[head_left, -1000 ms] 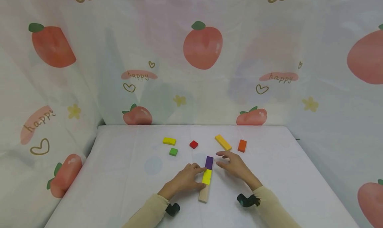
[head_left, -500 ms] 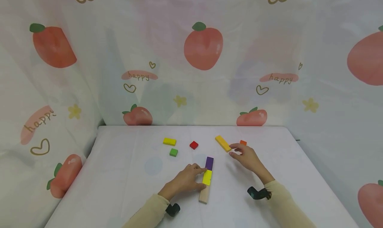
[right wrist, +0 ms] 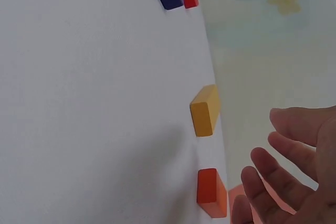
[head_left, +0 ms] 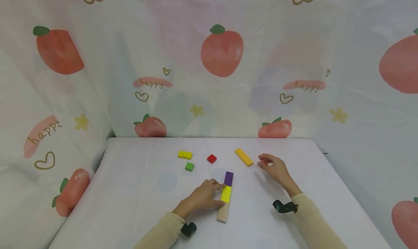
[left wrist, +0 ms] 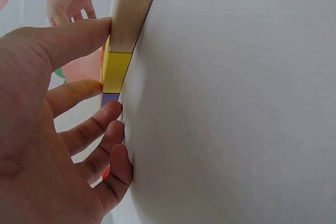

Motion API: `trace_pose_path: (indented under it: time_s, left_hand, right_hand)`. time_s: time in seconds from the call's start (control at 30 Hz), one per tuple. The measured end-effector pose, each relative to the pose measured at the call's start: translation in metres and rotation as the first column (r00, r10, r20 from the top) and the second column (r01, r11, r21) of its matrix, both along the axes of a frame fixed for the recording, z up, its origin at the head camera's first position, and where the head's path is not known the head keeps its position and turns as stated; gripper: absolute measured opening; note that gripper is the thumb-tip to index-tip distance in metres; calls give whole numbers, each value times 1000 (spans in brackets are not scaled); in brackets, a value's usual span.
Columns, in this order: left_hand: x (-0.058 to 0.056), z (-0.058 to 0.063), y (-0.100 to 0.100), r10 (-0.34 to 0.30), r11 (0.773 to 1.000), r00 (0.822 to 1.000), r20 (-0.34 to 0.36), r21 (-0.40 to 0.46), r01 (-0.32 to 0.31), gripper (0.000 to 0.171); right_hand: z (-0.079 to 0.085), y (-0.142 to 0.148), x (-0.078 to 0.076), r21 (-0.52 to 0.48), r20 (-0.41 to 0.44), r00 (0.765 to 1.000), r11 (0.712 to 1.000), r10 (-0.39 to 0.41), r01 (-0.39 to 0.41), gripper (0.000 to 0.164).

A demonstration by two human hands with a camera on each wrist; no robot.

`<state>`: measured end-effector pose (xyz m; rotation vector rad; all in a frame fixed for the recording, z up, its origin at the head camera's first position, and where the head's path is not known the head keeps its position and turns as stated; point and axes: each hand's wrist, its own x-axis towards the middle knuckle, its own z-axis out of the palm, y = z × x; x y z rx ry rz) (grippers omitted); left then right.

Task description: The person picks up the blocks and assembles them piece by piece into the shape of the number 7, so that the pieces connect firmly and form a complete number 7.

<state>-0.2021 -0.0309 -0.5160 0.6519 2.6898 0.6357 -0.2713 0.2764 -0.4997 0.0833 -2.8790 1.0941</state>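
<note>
On the white table, a plain wooden block (head_left: 222,213), a yellow block (head_left: 226,194) and a purple block (head_left: 229,178) form a straight row, end to end. My left hand (head_left: 203,195) rests at the row's left side, thumb by the wood-yellow joint and index fingertip by the yellow-purple one. In the left wrist view, the other fingers curve loosely near the cloth. My right hand (head_left: 278,171) hovers over an orange block (right wrist: 211,192), partly hiding it in the head view. The right wrist view shows its fingers spread and apart from the block.
A long yellow-orange block (head_left: 244,157) lies left of the right hand. Farther left are a red block (head_left: 211,158), a green block (head_left: 189,166) and another yellow block (head_left: 185,154). A patterned cloth wall (head_left: 222,107) rises behind the table.
My right hand has moved right and away from me, from near the purple block, past the yellow-orange block, to over the orange block. The left hand and the row have stayed put.
</note>
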Motion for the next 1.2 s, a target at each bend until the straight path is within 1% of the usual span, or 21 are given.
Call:
trace_pose_path:
  time_s: [0.3, 0.67, 0.83, 1.03, 1.2]
  left_hand:
    - [1, -2, -1, 9, 1000, 1000, -6, -1, -9, 65]
    - [2, -2, -1, 18, 1000, 1000, 2, -5, -18, 65]
    - [1, -1, 0, 24, 1000, 999, 21, -4, -24, 66]
    - [0, -4, 0, 23, 1000, 1000, 21, -3, -23, 66]
    - [-1, -7, 0, 31, 999, 999, 25, -5, -31, 66]
  right_hand:
    - [-14, 14, -9, -51, 37, 998, 997, -50, 51, 44]
    - [-23, 25, -16, -101, 91, 985, 983, -145, 154, 40]
    - [-26, 27, -22, -113, 111, 982, 980, -153, 165, 43]
    - [-29, 28, -30, -130, 135, 979, 976, -155, 173, 50]
    - [-35, 29, -34, -111, 145, 977, 979, -154, 170, 55]
